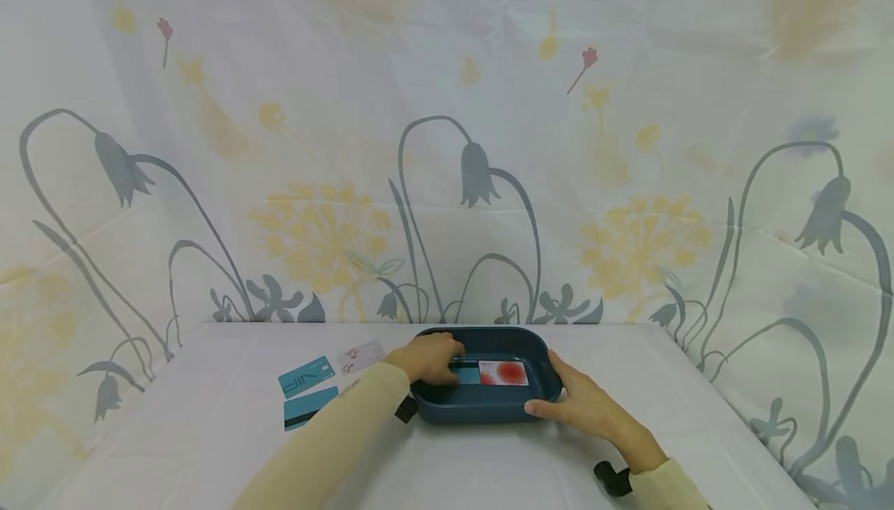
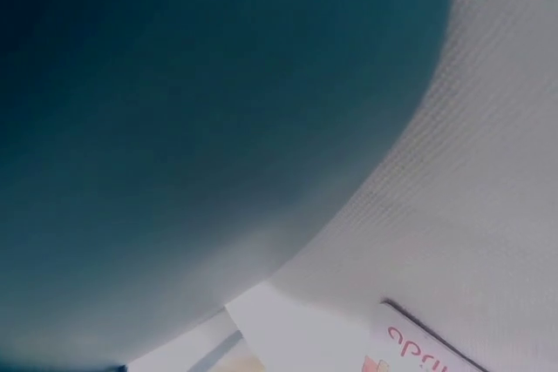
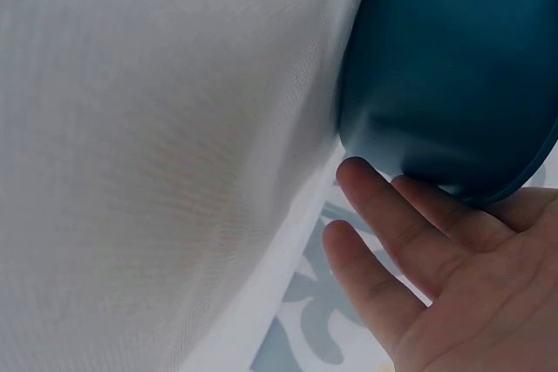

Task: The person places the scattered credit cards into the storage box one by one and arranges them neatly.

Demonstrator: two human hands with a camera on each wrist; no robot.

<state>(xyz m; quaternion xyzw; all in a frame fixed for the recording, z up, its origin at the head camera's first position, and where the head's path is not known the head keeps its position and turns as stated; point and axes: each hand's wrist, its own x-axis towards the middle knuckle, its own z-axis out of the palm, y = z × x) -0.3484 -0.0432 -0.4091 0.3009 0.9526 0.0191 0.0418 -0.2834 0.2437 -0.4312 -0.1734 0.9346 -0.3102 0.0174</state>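
A dark blue oblong tray (image 1: 482,415) stands on the white table. Inside it lie a blue card (image 1: 468,375) and a white card with a red round print (image 1: 504,372), side by side. My left hand (image 1: 427,358) reaches over the tray's left rim, fingers down inside by the blue card; whether they pinch it I cannot tell. At the tray's right end is my right hand (image 1: 587,401), thumb toward the front wall and a finger along the rim. In the right wrist view its fingers (image 3: 392,224) are fairly straight and spread beside the tray wall (image 3: 453,76).
Left of the tray lie a teal card with lettering (image 1: 306,376), a pale pink patterned card (image 1: 360,357) and a blue card with a black stripe (image 1: 307,409), partly behind the left sleeve (image 1: 328,440). A flower-printed cloth (image 1: 447,230) hangs behind the table.
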